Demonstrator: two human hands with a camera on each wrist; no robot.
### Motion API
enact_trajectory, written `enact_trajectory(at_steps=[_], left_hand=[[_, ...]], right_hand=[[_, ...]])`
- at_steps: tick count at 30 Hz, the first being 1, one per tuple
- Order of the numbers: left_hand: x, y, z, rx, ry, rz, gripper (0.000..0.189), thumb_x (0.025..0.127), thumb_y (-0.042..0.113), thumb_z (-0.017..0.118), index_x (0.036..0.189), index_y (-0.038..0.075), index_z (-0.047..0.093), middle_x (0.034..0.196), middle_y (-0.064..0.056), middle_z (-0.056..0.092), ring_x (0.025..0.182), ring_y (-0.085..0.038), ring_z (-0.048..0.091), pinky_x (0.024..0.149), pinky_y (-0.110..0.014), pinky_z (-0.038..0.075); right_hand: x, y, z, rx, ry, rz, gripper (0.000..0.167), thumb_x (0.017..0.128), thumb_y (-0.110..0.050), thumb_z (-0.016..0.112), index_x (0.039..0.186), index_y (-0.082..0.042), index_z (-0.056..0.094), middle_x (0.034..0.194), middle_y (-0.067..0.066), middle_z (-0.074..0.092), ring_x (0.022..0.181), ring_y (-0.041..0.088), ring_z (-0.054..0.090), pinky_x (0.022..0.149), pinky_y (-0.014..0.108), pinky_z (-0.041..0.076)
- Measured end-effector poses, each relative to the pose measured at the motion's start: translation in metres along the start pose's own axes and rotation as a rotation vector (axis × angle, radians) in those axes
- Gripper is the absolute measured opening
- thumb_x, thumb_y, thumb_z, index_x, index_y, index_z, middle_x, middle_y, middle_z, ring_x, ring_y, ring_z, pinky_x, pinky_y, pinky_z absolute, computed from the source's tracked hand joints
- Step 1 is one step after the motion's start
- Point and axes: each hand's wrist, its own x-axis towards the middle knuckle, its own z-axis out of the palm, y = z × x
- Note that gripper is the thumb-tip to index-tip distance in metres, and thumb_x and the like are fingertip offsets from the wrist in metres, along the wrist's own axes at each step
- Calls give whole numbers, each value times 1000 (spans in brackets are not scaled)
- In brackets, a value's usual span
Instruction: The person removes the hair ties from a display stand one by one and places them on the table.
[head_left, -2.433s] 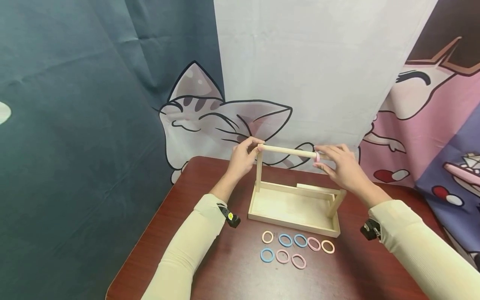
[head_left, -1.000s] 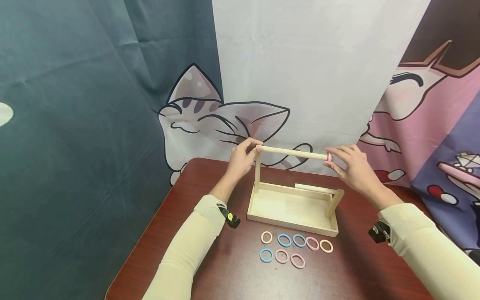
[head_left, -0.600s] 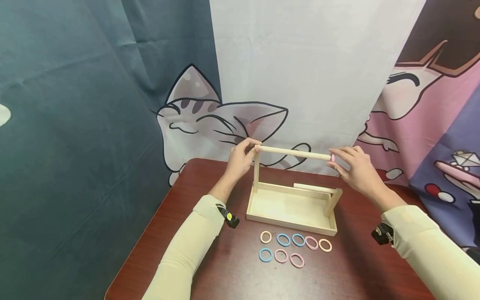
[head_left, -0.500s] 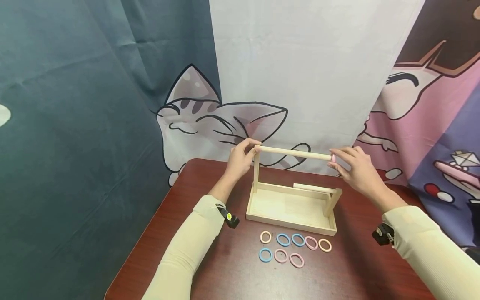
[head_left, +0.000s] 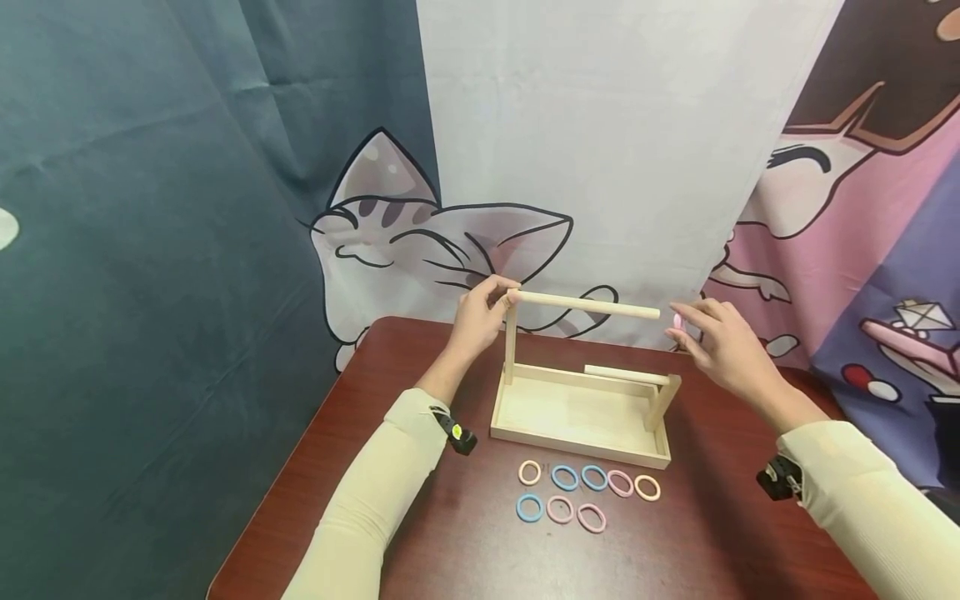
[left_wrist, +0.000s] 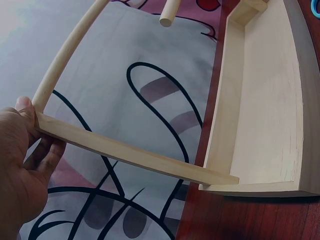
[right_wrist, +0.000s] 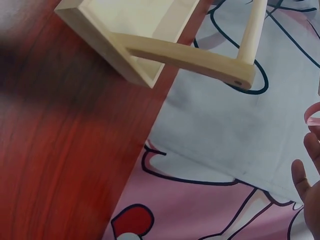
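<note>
My left hand [head_left: 480, 318] grips the top corner of a wooden stand, where a long upper rod [head_left: 588, 305] meets the tall left post [head_left: 511, 342]. In the left wrist view, thumb and fingers close around that post's end. My right hand [head_left: 726, 348] pinches a pink ring [head_left: 678, 322] between thumb and fingertips, just right of the rod's free end and apart from it. Only part of the ring [right_wrist: 311, 116] shows at the right wrist view's edge. Below, a lower rod [head_left: 626, 374] runs leftward from the short right post [head_left: 663, 402].
The stand's wooden tray [head_left: 573, 417] sits on a dark red table [head_left: 450, 533]. In front of it lie several loose rings in two rows, among them a blue ring [head_left: 529, 507], a pink ring [head_left: 592, 518] and a cream ring [head_left: 647, 487]. A printed curtain [head_left: 630, 150] hangs behind.
My right hand has slid the pink ring rightward along the upper rod and off its free end. The left hand keeps its grip on the corner; the loose rings lie as before.
</note>
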Motion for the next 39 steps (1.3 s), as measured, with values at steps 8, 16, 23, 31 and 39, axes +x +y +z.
enact_trajectory(at_steps=[8,16,23,31,39], left_hand=[[0,1,1,-2,-2,11,27,105,37,73,125,19,78,116,-4,84,94,-21,73,88,-40,59],[-2,1,1,-8,-10,3,27,105,38,73,125,20,78,115,-4,84,99,-22,76,90,-44,61],[1,1,-1,-3,1,10,30,104,38,72,125,17,78,114,-5,84,99,-22,77,91,-44,62],[5,1,-2,-26,20,33,30,104,35,73,124,13,78,114,-7,84,99,-23,78,92,-43,63],[2,0,0,-23,17,29,28,104,33,74,123,13,78,116,-8,84,100,-25,78,92,-44,64]], right_hand=[[-20,0,-10,-9,-36,52,49,85,3,88,133,1,75,101,17,69,87,28,59,75,37,43],[-41,-5,-10,16,-66,56,41,89,-1,86,130,1,77,99,8,65,89,20,54,79,29,40],[-50,-18,-12,24,-100,7,41,86,2,87,126,2,78,91,4,53,91,12,45,81,28,36],[-59,-34,-11,26,-147,-39,39,87,-1,87,125,-3,79,96,2,57,95,6,45,81,26,38],[-80,-59,-1,20,-218,-78,35,89,-8,87,123,-8,80,106,0,62,100,10,51,84,26,42]])
